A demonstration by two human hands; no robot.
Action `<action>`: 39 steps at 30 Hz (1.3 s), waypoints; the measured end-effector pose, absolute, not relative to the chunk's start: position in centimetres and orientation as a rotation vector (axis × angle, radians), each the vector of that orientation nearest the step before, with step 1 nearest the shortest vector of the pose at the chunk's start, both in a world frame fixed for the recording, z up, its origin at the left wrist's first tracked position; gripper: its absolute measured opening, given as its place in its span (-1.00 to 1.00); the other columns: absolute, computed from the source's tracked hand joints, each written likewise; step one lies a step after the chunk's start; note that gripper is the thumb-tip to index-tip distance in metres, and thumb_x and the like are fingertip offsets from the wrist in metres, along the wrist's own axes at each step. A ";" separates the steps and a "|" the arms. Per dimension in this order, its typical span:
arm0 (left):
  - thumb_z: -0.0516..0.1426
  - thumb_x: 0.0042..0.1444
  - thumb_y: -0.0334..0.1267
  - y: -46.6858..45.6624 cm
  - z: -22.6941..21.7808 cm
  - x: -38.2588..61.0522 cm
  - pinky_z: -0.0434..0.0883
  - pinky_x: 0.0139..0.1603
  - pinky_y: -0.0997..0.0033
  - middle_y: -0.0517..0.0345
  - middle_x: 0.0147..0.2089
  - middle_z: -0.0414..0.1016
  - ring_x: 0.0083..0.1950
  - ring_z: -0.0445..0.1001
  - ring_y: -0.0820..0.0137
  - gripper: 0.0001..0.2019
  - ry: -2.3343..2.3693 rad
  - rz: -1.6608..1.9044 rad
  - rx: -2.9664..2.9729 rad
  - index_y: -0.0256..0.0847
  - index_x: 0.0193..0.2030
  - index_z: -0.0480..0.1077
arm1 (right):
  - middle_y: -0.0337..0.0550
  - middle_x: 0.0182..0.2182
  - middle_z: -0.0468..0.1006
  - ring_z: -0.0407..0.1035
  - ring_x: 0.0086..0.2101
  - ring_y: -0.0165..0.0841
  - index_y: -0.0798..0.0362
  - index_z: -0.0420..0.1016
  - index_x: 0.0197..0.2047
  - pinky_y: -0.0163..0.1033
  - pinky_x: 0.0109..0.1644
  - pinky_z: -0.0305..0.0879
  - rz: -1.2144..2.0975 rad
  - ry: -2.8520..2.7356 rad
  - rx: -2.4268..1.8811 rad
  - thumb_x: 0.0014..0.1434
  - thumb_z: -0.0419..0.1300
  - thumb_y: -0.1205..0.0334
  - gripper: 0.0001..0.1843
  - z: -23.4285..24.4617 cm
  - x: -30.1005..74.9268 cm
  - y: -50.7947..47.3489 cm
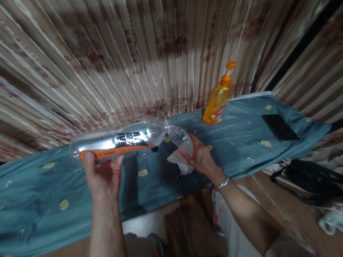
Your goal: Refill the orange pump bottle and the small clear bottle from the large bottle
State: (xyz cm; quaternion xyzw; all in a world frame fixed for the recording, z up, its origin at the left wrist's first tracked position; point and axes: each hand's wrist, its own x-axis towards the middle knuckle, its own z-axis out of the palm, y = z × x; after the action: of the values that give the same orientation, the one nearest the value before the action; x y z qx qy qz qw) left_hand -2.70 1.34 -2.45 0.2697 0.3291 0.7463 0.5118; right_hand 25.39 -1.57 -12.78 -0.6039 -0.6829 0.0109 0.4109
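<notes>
My left hand (102, 172) is wrapped round a large clear plastic bottle (122, 139) with a silver and orange label. The bottle lies level above the cloth-covered table, its neck pointing right. That neck meets the mouth of a clear plastic cup-like piece (179, 136), tilted and gripped by my right hand (200, 156). I cannot tell whether the two parts touch or whether liquid is inside. A crumpled white tissue (181, 162) hangs beneath the right fingers, pinched against the clear piece.
The table wears a teal cloth (239, 136) with yellow patterns. Toward its back stands an orange pump bottle (218, 100); a black phone (280, 127) lies farther right. Pleated curtains (146, 42) enclose the table. On the floor at right rests a dark bag (312, 176).
</notes>
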 end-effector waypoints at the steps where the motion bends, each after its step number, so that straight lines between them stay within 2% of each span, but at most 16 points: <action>1: 0.33 0.11 -0.03 1.3 -2.4 -2.7 0.68 -0.08 0.20 0.09 -0.02 0.68 0.12 0.61 0.14 -0.73 0.788 1.799 0.647 -0.08 -0.12 0.54 | 0.38 0.08 0.61 0.59 0.05 0.07 0.29 0.30 0.33 0.20 0.16 0.54 0.027 -1.719 -1.520 0.42 0.06 -0.24 -0.25 -12.8 25.4 -1.6; 7: 0.45 -0.11 0.05 1.4 -2.5 -2.7 0.69 -0.12 0.21 0.10 -0.04 0.69 0.08 0.63 0.13 -0.54 0.813 1.785 0.683 -0.08 -0.10 0.56 | 0.33 0.08 0.61 0.58 0.04 0.05 0.25 0.28 0.35 0.20 0.17 0.53 0.078 -1.714 -1.538 0.40 0.11 -0.22 -0.26 -12.8 25.5 -1.6; 12: 0.40 -0.02 0.04 1.4 -2.8 -3.0 0.68 -0.14 0.24 0.13 -0.02 0.69 0.09 0.63 0.14 -0.65 0.817 1.755 0.716 -0.02 -0.13 0.58 | 0.33 0.10 0.60 0.56 0.07 0.07 0.21 0.27 0.36 0.23 0.19 0.51 0.113 -1.715 -1.527 0.40 0.14 -0.17 -0.29 -12.6 25.6 -1.6; 18: 0.43 -0.07 0.05 1.4 -2.6 -2.7 0.69 -0.15 0.24 0.13 -0.01 0.69 0.10 0.62 0.13 -0.58 0.798 1.775 0.691 -0.06 -0.10 0.58 | 0.32 0.09 0.61 0.57 0.06 0.09 0.21 0.27 0.36 0.24 0.18 0.52 0.110 -1.707 -1.522 0.39 0.14 -0.18 -0.28 -12.6 25.6 -1.6; 24: 0.34 0.11 0.00 1.5 -2.8 -2.9 0.68 -0.12 0.23 0.17 -0.06 0.69 0.11 0.63 0.14 -0.72 0.784 1.762 0.669 -0.05 -0.11 0.57 | 0.34 0.09 0.61 0.58 0.05 0.07 0.23 0.28 0.34 0.22 0.17 0.54 0.080 -1.703 -1.519 0.40 0.11 -0.21 -0.27 -12.7 25.6 -1.6; 29: 0.34 0.10 -0.04 1.4 -2.7 -2.7 0.68 -0.16 0.29 0.19 -0.03 0.70 0.03 0.64 0.20 -0.77 0.771 1.767 0.646 -0.01 -0.13 0.58 | 0.34 0.09 0.61 0.57 0.07 0.08 0.23 0.28 0.35 0.22 0.18 0.53 0.075 -1.697 -1.522 0.40 0.09 -0.23 -0.26 -12.8 25.5 -1.5; 36: 0.36 0.04 0.01 1.5 -2.6 -2.4 0.67 -0.16 0.25 0.11 -0.04 0.70 0.07 0.63 0.13 -0.70 0.809 1.786 0.634 -0.06 -0.14 0.59 | 0.35 0.08 0.60 0.58 0.05 0.09 0.23 0.29 0.35 0.23 0.19 0.53 0.086 -1.695 -1.528 0.40 0.11 -0.21 -0.27 -12.7 25.5 -1.6; 39: 0.36 0.03 -0.01 1.5 -2.5 -2.3 0.67 -0.17 0.27 0.14 -0.02 0.70 0.03 0.64 0.16 -0.73 0.808 1.779 0.610 -0.04 -0.16 0.59 | 0.34 0.08 0.61 0.58 0.05 0.08 0.23 0.29 0.34 0.22 0.19 0.53 0.091 -1.685 -1.528 0.40 0.11 -0.20 -0.28 -12.7 25.4 -1.6</action>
State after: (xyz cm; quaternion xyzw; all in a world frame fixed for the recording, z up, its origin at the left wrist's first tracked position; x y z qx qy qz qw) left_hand -2.34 1.49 -2.51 0.2545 0.3372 0.7422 0.5202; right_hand 25.41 -1.57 -12.65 -0.6095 -0.6721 0.0362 0.4189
